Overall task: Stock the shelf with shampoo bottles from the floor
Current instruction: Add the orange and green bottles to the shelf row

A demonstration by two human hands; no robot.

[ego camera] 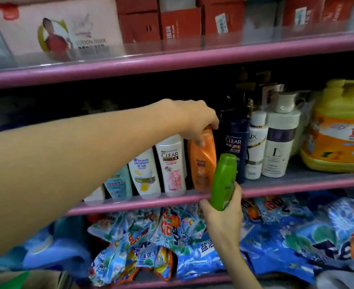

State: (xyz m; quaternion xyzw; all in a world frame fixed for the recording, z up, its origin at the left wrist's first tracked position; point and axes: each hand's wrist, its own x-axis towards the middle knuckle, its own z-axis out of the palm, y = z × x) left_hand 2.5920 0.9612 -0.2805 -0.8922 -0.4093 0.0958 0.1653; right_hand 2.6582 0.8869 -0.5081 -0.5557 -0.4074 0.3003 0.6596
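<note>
Head view: left hand (pixel 194 119) grips the top of the orange bottle (pixel 204 161), likely steadying it on the shelf (pixel 130 202). Right hand (pixel 224 213) holds the green bottle (pixel 224 182) upright before the shelf edge, probably bound for the gap beside the dark bottle (pixel 234 142).

We see the left hand (pixel 194 119) gripping the top of an orange bottle (pixel 203 161) standing on the pink shelf (pixel 130 202), right of a white bottle (pixel 173 165). The right hand (pixel 224 209) holds a green bottle (pixel 224 181) upright, near the shelf's front edge.
</note>
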